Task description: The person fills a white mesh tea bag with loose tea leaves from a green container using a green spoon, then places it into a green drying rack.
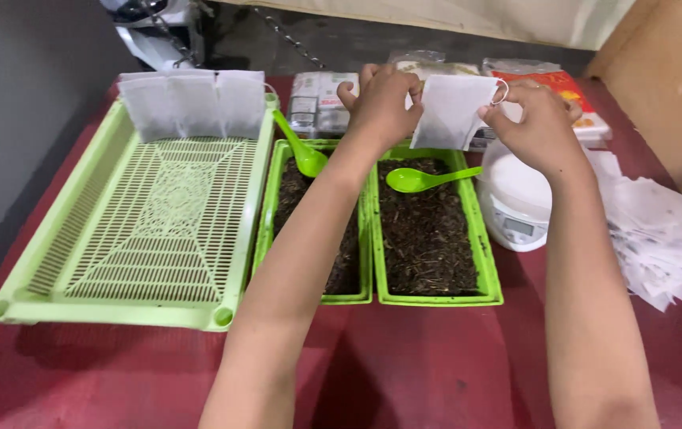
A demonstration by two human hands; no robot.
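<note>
Upper centre of frame: left hand (381,99) and right hand (535,123) each pinch an edge of a white filter bag (450,111), apparently empty, above two green trays of dark tea (428,230).

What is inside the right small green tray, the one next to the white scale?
The right small tray holds dark loose dried material, with a green spoon lying on top. The tray's bottom is covered, so it cannot be seen.

Three green trays (131,230) (two hold leaves), two spoons (424,179), one scale (516,208).
</note>
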